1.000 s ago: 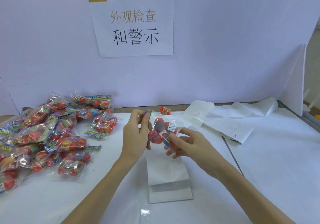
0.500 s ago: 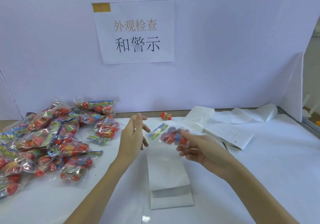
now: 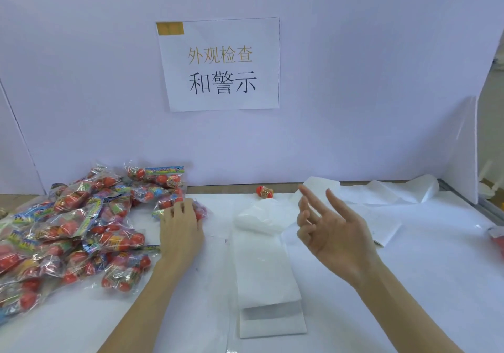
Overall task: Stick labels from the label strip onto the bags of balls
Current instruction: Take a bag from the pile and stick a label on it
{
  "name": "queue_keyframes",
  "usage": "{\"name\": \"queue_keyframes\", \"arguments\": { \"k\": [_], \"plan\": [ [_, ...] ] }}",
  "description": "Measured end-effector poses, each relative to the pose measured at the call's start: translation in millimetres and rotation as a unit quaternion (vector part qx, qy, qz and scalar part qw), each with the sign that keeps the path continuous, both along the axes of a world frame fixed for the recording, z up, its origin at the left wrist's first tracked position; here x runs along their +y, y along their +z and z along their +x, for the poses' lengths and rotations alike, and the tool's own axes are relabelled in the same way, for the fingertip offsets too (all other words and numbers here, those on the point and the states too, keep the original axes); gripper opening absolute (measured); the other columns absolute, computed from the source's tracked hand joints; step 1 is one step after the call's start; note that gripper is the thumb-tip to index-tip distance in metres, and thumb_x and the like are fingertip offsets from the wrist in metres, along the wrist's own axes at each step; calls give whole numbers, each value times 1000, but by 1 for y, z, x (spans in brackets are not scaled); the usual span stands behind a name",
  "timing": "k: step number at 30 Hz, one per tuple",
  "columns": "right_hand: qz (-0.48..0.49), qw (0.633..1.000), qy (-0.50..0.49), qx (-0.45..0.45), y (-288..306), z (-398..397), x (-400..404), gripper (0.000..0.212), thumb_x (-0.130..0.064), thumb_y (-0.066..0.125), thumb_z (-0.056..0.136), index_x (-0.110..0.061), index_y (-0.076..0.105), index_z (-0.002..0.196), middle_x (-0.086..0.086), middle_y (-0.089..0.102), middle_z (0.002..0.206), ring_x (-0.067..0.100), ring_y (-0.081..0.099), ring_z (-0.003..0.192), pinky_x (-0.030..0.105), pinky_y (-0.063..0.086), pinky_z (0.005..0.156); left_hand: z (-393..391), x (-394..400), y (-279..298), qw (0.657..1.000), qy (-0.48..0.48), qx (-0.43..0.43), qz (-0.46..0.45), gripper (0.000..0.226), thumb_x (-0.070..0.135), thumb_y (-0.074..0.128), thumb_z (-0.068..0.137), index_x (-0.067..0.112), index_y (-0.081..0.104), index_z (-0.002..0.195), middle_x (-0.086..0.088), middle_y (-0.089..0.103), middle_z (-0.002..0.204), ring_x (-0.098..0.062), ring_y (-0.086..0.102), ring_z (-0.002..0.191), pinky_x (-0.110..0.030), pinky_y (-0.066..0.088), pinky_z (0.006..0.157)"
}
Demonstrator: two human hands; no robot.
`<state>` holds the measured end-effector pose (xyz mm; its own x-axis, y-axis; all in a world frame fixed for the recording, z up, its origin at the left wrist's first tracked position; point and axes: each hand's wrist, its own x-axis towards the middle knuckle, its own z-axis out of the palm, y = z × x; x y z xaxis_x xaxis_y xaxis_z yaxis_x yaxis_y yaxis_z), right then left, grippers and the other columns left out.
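Note:
A heap of clear bags of red balls (image 3: 81,230) covers the left of the white table. My left hand (image 3: 181,230) lies at the heap's right edge, its fingers curled over one bag of balls (image 3: 201,211). My right hand (image 3: 334,232) hovers above the table at centre right, palm turned left, fingers spread and holding nothing. One more bag (image 3: 497,239) lies at the far right edge of the view, partly cut off. A white label strip (image 3: 264,271) runs down the middle of the table between my hands.
More white strip paper (image 3: 381,202) lies folded and crumpled at the back right. A single loose red ball (image 3: 264,191) sits by the back wall. A white partition (image 3: 461,151) stands on the right. A paper sign (image 3: 221,63) hangs on the wall.
My right hand has let go of the bag it held and opened; that bag now lies at the far right. My left hand has moved left onto a bag at the heap.

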<state>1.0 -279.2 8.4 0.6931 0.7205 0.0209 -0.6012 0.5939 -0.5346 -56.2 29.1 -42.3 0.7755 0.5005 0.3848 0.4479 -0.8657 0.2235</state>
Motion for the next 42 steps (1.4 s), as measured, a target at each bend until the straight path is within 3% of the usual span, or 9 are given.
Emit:
{"name": "queue_keyframes", "arguments": {
  "k": [4,10,16,22,28,33,36,39,42],
  "plan": [
    [-50,998,-31,31,-8,1,7,45,-28,75,92,-7,71,132,6,65,95,19,63,73,28,53,61,3,-11,2,995,-75,-49,-45,29,23,66,98,8,60,122,-12,65,117,-37,53,113,-44,38,94],
    [-114,990,-72,37,-13,0,12,41,-21,73,86,-1,74,122,8,64,87,20,60,67,27,52,56,4,-31,11,958,-181,-189,-118,41,16,70,98,11,57,137,-4,65,125,-29,51,117,-46,44,99],
    [-257,944,-119,-171,-15,-7,21,45,-46,63,97,-19,70,131,10,76,123,27,74,111,31,58,83,-3,-68,28,904,-362,-216,-73,59,23,77,93,18,53,147,3,57,138,-17,50,133,-40,41,115],
    [-344,874,-174,-297,-17,-18,29,23,-37,66,102,-20,74,116,6,79,103,19,74,95,26,58,75,-6,-93,28,864,-463,-194,34,65,28,83,88,9,55,144,1,55,146,-15,45,143,-52,35,120],
    [-361,864,-186,-300,-18,-14,25,15,-23,65,104,-20,72,116,2,79,99,13,73,86,25,58,75,-10,-96,33,872,-381,-223,-211,63,43,68,98,17,46,150,3,42,154,-14,36,149,-21,35,117],
    [-341,874,-148,-312,-20,-15,28,21,-11,63,104,-21,70,121,4,77,114,25,75,106,37,61,91,-4,-78,44,829,-272,-196,-448,10,29,71,97,31,77,105,10,77,98,-6,72,95,-19,57,78],
    [-341,883,-128,-296,-16,-18,29,21,-22,64,104,-29,70,124,6,78,113,30,76,104,38,62,90,-4,-74,43,815,-263,-183,-482,16,22,72,97,23,78,82,-3,77,84,-12,73,80,-20,56,67],
    [-359,870,-155,-302,-12,-21,29,30,-54,59,98,-39,75,118,2,80,103,24,78,93,28,62,79,-5,-78,44,807,-261,-181,-497,15,23,72,98,23,77,83,-4,77,85,-17,75,82,-24,59,70],
    [-381,840,-219,-317,-14,-19,28,30,-54,57,96,-39,84,96,-4,81,92,16,77,87,20,60,71,-6,-80,45,813,-276,-174,-482,16,21,70,99,22,77,84,-3,76,84,-18,75,82,-29,62,71]
  ]
}}
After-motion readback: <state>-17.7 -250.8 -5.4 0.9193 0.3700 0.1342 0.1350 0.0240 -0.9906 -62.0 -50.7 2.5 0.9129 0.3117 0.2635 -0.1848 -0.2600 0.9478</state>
